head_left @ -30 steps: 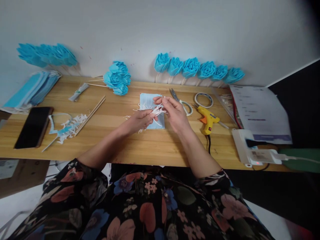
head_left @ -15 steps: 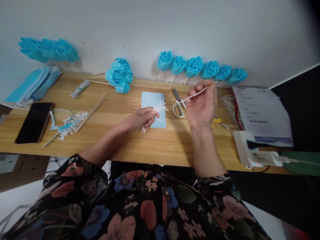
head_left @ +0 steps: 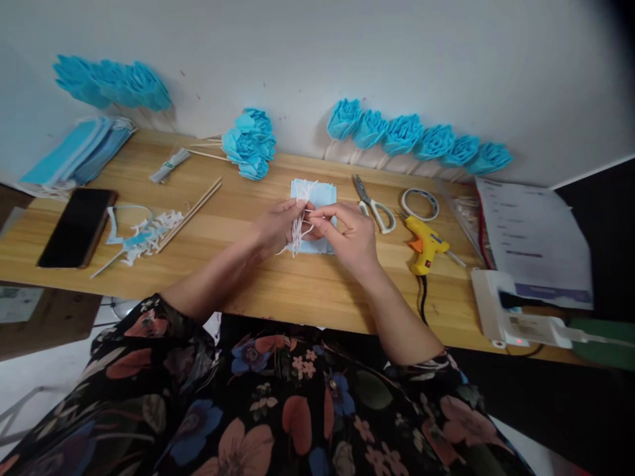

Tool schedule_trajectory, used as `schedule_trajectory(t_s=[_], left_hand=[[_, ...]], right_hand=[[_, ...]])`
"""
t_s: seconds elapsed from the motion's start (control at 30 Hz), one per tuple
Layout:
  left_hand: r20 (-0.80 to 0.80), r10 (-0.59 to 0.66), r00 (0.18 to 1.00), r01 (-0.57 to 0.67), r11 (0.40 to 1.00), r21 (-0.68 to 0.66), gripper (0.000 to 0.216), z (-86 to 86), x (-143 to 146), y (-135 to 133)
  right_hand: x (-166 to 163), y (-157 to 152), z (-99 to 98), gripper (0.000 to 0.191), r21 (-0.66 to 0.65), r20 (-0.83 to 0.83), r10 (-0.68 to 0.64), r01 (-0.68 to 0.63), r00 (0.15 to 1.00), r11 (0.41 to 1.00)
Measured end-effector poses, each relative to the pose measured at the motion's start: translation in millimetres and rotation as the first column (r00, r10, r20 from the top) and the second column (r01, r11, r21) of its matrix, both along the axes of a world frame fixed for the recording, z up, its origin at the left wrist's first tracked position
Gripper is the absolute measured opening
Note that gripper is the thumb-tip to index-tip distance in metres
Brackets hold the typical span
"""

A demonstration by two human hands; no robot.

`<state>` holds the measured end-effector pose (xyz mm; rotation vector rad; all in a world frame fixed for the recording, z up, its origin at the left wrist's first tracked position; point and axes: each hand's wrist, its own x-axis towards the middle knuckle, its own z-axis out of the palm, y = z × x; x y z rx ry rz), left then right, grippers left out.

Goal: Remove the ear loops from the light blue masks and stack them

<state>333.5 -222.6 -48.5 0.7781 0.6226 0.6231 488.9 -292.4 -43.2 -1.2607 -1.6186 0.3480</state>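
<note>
My left hand [head_left: 276, 227] is closed round a bundle of white elastic strings [head_left: 299, 225] that hangs down from its fingers. My right hand [head_left: 347, 235] meets it from the right, thumb and forefinger pinched on the same strings. Both hands hover over a light blue face mask [head_left: 322, 195] lying flat on the wooden table [head_left: 278, 291]. White-handled scissors [head_left: 373, 203] lie just right of the mask.
A yellow glue gun [head_left: 424, 242] and a tape roll [head_left: 419, 203] lie to the right, with papers [head_left: 533, 237] and a white power strip [head_left: 506, 314] beyond. Blue fabric roses [head_left: 417, 139] line the wall. Left: skewers [head_left: 191, 211], mask scraps [head_left: 141, 237], a phone [head_left: 77, 227], stacked masks [head_left: 79, 155].
My right hand had lifted away to the right pulling one string out; it has now come back to the left hand and pinches the bundle again. The camera view shifted slightly.
</note>
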Motion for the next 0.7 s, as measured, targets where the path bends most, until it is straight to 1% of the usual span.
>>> schedule_trajectory(t_s=[0.1, 0.17, 0.23, 0.33, 0.4, 0.47, 0.53, 0.6, 0.67, 0.7], left_hand=[[-0.053, -0.102, 0.993, 0.105, 0.992, 0.064, 0.026, 1.4, -0.5, -1.9], [-0.077, -0.155, 0.985, 0.162, 0.981, 0.108, 0.030, 3.6, -2.0, -3.4], [-0.086, -0.165, 0.982, 0.175, 0.977, 0.120, 0.031, 6.5, -3.5, -5.3], [-0.105, -0.166, 0.981, 0.174, 0.983, 0.065, 0.032, 11.2, -4.2, -7.3], [-0.107, -0.156, 0.982, 0.157, 0.988, 0.005, 0.030, 14.1, -3.4, -6.8], [-0.095, -0.108, 0.990, 0.104, 0.993, -0.051, 0.029, 16.3, -2.5, -4.7], [-0.070, -0.039, 0.997, 0.033, 0.996, -0.086, 0.031, 17.5, -2.4, -1.6], [-0.039, 0.014, 0.999, -0.018, 0.995, -0.102, 0.034, 17.5, -3.2, 1.3], [-0.019, 0.028, 0.999, -0.029, 0.994, -0.109, 0.034, 16.9, -4.0, 2.6], [-0.017, 0.020, 1.000, -0.022, 0.994, -0.109, 0.032, 16.4, -4.2, 2.4]], right_hand=[[2.6, 4.8, -7.0, 0.009, 0.047, 0.017, -0.037, 0.036, 0.999, 0.998], [3.7, 6.9, -10.7, 0.008, 0.033, -0.003, -0.059, 0.059, 0.998, 0.998], [4.0, 8.1, -12.4, 0.008, 0.000, -0.010, -0.071, 0.071, 0.997, 0.997], [6.1, 9.2, -12.4, 0.011, -0.038, -0.035, -0.078, 0.077, 0.996, 0.996], [10.7, 10.7, -12.6, 0.021, -0.068, -0.091, -0.089, 0.083, 0.992, 0.994], [17.4, 13.0, -13.7, 0.034, -0.121, -0.163, -0.095, 0.075, 0.982, 0.990], [23.8, 15.4, -15.4, 0.046, -0.205, -0.232, -0.077, 0.029, 0.970, 0.978], [27.4, 17.0, -16.4, 0.053, -0.309, -0.280, -0.019, -0.071, 0.960, 0.948], [26.9, 17.1, -16.1, 0.054, -0.389, -0.322, 0.053, -0.183, 0.945, 0.903], [25.5, 16.7, -15.4, 0.051, -0.407, -0.347, 0.079, -0.226, 0.935, 0.885]])
